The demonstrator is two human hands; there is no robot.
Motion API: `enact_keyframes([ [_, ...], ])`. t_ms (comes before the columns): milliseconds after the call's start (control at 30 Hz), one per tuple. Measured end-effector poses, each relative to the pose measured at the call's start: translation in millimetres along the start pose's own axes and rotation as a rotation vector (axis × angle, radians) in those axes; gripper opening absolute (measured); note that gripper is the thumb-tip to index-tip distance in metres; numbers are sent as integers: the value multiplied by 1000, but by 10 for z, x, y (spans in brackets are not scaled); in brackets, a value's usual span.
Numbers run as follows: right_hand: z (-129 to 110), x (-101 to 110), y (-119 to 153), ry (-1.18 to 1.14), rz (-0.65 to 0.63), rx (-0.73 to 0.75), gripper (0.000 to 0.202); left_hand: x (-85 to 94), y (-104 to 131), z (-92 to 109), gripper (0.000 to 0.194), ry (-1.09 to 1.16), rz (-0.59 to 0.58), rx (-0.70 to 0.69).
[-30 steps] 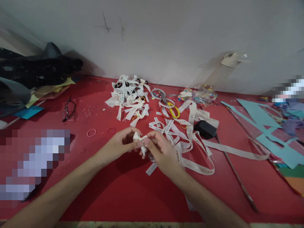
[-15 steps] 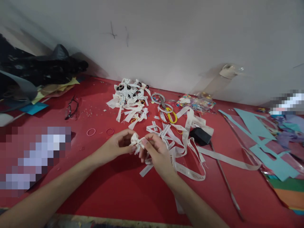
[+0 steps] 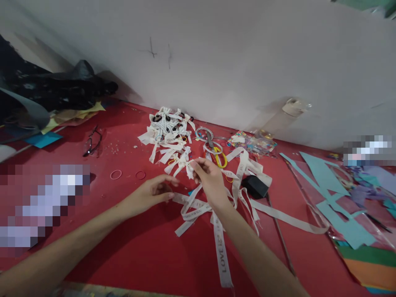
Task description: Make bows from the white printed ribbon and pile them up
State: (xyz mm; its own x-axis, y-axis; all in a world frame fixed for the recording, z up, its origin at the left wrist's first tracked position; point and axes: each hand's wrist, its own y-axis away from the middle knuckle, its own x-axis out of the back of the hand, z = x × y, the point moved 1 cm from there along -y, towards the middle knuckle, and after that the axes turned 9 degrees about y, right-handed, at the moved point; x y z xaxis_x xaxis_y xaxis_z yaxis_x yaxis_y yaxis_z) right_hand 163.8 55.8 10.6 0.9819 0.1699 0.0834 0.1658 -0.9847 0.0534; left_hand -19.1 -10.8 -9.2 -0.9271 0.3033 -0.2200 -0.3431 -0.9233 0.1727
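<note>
My right hand [image 3: 210,183] reaches forward over the table, thumb and fingers pinched on the edge of a white ribbon bow [image 3: 185,161]. That bow is at the near end of a heap of white ribbon bows [image 3: 165,128], some with black or yellow bands. My left hand [image 3: 154,193] hovers lower and to the left, fingers curved apart with nothing between them. Close to its fingertips lies a loose printed white ribbon [image 3: 194,214]. Another lettered ribbon strip [image 3: 221,251] runs toward me below my right wrist.
Beyond my right hand lie yellow-handled scissors [image 3: 220,156] and a ribbon roll [image 3: 202,134]. A black block [image 3: 255,187] and a thin rod [image 3: 280,231] are to the right, near blue paper cutouts [image 3: 324,173]. Pink bands [image 3: 116,175] and eyeglasses [image 3: 92,141] lie left.
My right hand has carried the bow forward to the heap's near end. My left hand has let go of it and stays back. More of the loose ribbon shows.
</note>
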Motion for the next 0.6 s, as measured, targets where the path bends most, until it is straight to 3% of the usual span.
enact_keyframes([
  [200, -84, -258, -801, 45, -31, 65, 24, -20, 20, 119, 18, -153, -83, 39],
  [300, -167, -243, -968, 108, -56, 70, 22, 6, 9, 143, 19, -167, -68, 33],
  [367, -239, -108, -838, 181, -93, 100, 17, 29, 2, 153, 19, -175, -51, 32],
  [433, -304, 82, -515, 279, -166, 146, 12, 49, -2, 168, 19, -196, -30, 18],
  [600, -246, 396, 506, 963, -559, 340, 27, 43, 8, 194, 19, -255, -30, -20],
])
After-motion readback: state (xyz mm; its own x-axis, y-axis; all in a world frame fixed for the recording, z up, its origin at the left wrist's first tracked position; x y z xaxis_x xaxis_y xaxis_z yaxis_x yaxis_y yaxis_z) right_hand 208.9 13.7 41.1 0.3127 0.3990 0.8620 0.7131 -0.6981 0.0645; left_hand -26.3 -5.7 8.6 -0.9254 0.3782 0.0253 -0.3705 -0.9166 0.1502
